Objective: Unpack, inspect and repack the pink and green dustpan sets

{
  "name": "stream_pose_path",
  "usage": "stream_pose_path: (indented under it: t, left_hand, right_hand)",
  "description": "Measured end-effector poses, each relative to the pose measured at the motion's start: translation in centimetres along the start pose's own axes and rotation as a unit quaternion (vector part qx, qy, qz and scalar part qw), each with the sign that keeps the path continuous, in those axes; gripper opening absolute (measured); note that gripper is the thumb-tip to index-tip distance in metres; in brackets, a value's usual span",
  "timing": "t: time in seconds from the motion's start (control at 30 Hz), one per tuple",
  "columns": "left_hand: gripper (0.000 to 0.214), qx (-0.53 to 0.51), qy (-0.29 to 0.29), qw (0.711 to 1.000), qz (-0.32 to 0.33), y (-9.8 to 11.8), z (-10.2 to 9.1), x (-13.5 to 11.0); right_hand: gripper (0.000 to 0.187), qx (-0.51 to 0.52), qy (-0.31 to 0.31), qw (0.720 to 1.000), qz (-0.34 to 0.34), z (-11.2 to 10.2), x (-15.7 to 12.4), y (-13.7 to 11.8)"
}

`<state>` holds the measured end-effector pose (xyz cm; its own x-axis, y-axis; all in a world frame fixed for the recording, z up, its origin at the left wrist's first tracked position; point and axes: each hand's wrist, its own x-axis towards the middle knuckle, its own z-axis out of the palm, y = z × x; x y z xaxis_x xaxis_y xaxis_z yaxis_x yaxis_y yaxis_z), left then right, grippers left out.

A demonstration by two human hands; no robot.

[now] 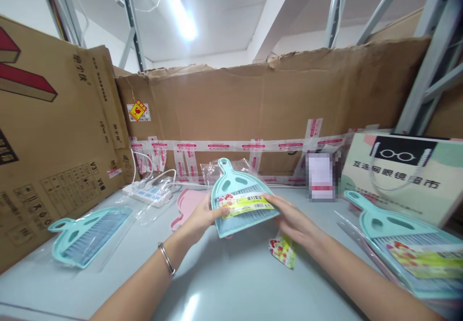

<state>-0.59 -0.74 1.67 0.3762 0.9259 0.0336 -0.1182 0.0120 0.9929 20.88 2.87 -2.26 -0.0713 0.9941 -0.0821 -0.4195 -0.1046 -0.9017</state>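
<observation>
A light teal dustpan (237, 181) with a small brush lying in it is held up over the middle of the table, handle pointing away. Across it runs a yellow-green printed label (249, 204). My left hand (202, 217) grips the pan's left edge, thumb on the label's left end. At the right edge my right hand (289, 215) is closed on the pan, with fingers at the label's right end. Below that hand a second printed label (283, 252) shows; whether the hand touches it, I cannot tell. A pink dustpan (190, 205) lies behind my left hand.
On the left lies a bagged teal dustpan set (90, 239). Labelled dustpan sets (408, 234) lie stacked at the right, by a printed paper bag (401, 176). A power strip (148, 193) sits at the back left. Cardboard (224, 104) walls the table's back.
</observation>
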Motion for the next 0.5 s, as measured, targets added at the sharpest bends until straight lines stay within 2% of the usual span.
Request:
stream_pose_path:
  t: [0.1,0.2,0.27,0.37,0.43,0.5]
  left_hand:
    - [0.052,0.017,0.014,1.000,-0.021,-0.2,-0.1,0.2]
    - [0.045,0.034,0.085,0.994,-0.058,-0.7,-0.3,0.7]
    - [0.040,0.044,0.138,0.987,-0.073,-1.0,-0.8,1.1]
    - [0.039,0.053,0.191,0.978,-0.071,-1.1,-1.6,1.4]
    - [0.041,0.055,0.180,0.980,-0.067,-0.8,-2.0,1.3]
    - [0.043,0.044,0.126,0.989,-0.061,-0.3,-2.1,0.9]
  right_hand:
    - [0.015,0.004,-0.001,0.999,0.031,0.3,0.0,-0.3]
    - [0.011,-0.006,0.037,0.998,0.043,0.9,-0.5,-0.3]
    - [0.011,0.002,-0.007,0.999,0.053,1.1,-1.1,-0.8]
    - [0.022,0.018,-0.129,0.990,0.053,1.2,-2.0,-1.8]
    - [0.029,0.017,-0.162,0.986,0.048,1.1,-2.1,-2.1]
    - [0.026,0.019,-0.132,0.990,0.043,1.1,-2.0,-2.0]
